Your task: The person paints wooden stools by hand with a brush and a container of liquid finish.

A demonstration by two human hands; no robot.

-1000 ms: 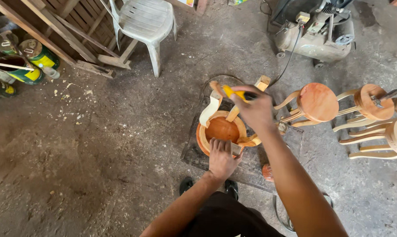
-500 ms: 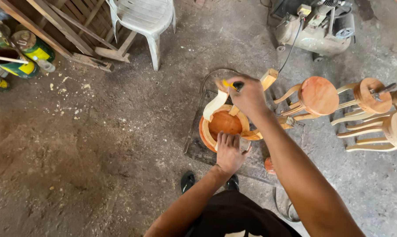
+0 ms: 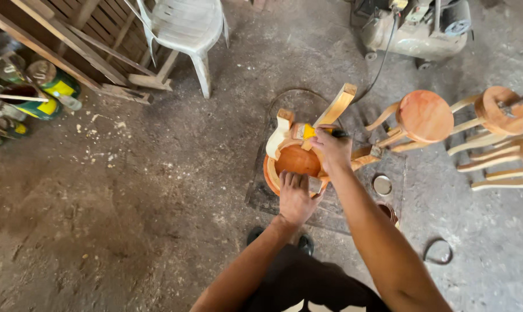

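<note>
An upturned round wooden stool (image 3: 296,159) stands on a dark mat on the floor, its curved legs pointing up. My left hand (image 3: 296,196) grips the near rim of its orange-brown seat and one leg stub. My right hand (image 3: 331,147) holds a paintbrush (image 3: 313,132) with a yellow ferrule and dark handle against the inside of the stool near a pale leg (image 3: 337,105).
Finished stools (image 3: 426,115) lie on their sides to the right. A small tin and lid (image 3: 383,185) sit by the mat. An air compressor (image 3: 414,26) is at top right, a white plastic chair (image 3: 186,26) at top, paint cans (image 3: 47,86) and timber at left.
My right hand with the brush has shifted slightly along the stool's inner frame. My left hand has stayed on the seat rim. The view has drifted a little.
</note>
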